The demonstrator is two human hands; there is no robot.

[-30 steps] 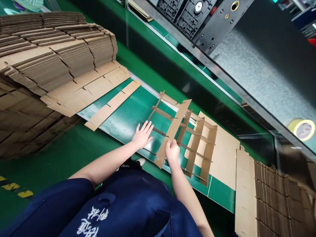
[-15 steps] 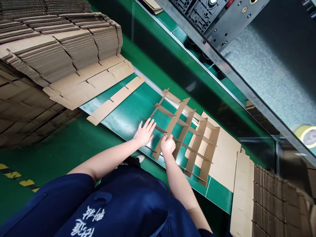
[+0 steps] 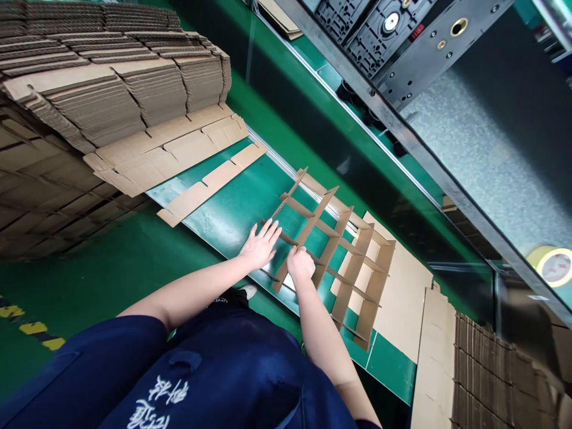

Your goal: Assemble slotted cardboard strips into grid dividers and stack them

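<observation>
Closest, left hand (image 3: pixel 259 247): released and flat, fingers spread. Presses on the green desk (image 3: pixel 232 208) and touches with the fingertips the thin cross strips at the left end of the cardboard divider grid (image 3: pixel 378 289).

Just beside it, to the right, right hand (image 3: pixel 300 264): clenched, grasping from above the near end of one upright strip (image 3: pixel 313 223) of this grid. Thumb side hidden, so impossible to tell how deep the grip goes.

From the hands, spreads only to the right: no part of the grid on the left of the left hand. Long axis of the grid: from the hands rightward and a little back toward the body. Wide strips stand across this axis, each one pointing away from the body. Right hand therefore nearer to the middle of the grid; left hand only at its edge.

A little further, under the right part of the grid and past it: a flat cardboard sheet (image 3: pixel 402 292) on the desk.

Left of the left hand, well apart: a loose slotted strip (image 3: pixel 210 185) lying flat, then a tall stack of flat cartons (image 3: pixel 111 89).

Far right of the right hand: a bundle of corrugated pieces (image 3: pixel 491 369) and a roll of tape (image 3: pixel 552 265).

Farthest beyond both hands: a metal machine frame (image 3: pixel 402 36).
</observation>
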